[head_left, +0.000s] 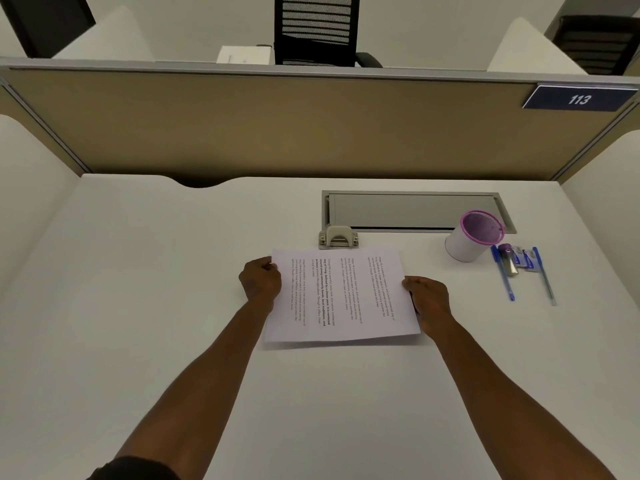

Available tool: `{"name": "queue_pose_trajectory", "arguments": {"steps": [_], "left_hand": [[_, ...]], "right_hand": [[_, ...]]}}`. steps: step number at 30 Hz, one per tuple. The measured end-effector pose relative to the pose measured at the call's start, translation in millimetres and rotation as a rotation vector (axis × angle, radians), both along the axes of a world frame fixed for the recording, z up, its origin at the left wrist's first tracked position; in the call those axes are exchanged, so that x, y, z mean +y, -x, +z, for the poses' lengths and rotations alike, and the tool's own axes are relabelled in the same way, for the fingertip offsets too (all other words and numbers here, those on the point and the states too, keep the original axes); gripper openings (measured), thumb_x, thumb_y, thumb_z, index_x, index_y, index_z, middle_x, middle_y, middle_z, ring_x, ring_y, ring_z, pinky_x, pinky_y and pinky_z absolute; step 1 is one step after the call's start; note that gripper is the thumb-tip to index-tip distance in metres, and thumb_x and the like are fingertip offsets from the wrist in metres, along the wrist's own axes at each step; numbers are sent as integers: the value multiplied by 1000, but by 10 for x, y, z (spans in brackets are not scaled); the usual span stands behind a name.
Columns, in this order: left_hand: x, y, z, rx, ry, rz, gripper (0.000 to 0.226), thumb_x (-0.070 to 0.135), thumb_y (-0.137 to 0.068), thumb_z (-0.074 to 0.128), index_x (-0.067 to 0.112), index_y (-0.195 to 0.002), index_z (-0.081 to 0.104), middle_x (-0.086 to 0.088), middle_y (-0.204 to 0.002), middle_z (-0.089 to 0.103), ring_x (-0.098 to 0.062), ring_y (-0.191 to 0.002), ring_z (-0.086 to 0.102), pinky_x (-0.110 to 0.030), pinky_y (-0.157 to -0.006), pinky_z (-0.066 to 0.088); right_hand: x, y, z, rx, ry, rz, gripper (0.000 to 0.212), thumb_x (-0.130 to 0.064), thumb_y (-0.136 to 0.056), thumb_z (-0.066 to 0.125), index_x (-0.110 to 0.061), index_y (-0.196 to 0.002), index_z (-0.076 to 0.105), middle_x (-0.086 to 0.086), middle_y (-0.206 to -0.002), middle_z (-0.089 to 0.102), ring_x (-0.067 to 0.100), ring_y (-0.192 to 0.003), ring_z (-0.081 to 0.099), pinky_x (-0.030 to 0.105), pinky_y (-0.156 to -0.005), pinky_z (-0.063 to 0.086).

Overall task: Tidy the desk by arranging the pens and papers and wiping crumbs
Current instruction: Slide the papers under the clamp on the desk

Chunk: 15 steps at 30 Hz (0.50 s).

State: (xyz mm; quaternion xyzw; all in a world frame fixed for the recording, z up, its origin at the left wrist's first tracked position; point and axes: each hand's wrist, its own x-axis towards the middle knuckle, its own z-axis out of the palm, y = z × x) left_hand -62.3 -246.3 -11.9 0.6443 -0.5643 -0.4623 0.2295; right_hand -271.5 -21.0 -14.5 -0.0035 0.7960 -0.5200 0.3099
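Note:
A printed sheet or thin stack of paper (341, 296) is held at the middle of the white desk (138, 306), its near edge lifted a little above its shadow. My left hand (259, 280) grips its left edge and my right hand (427, 297) grips its right edge. To the right, two blue pens (504, 273) and a few small items lie beside a white pen cup with a pink mesh rim (474, 237). No crumbs are visible.
A beige hole punch (337, 237) sits just behind the paper. A grey cable hatch (415, 211) is set into the desk at the back. A tan partition (277, 126) closes the far side, with white side panels left and right.

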Motion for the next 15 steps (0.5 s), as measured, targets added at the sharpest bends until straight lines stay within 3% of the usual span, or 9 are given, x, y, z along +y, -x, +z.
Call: {"name": "queue_pose_trajectory", "arguments": {"steps": [7,15], "left_hand": [[-33,17,22,-14,21,-11,30,8,-95,59,6,-124,67,-14,-128,65,-31,-118,61,-29,-102,44],[-76,28,-23,-16,0,-23,31,11,-94,60,8,-124,67,-12,-129,65,-30,-119,61,-38,-107,46]], "right_hand": [[-3,-9,-14,3,-1,-4,11,-17,-87,67,-16,-76,70,8,-90,73,33,-86,69,51,-86,56],[-64,40,-4,13,-13,-2,13,-17,-87,66,-19,-75,70,9,-92,73,33,-86,69,50,-85,57]]}}
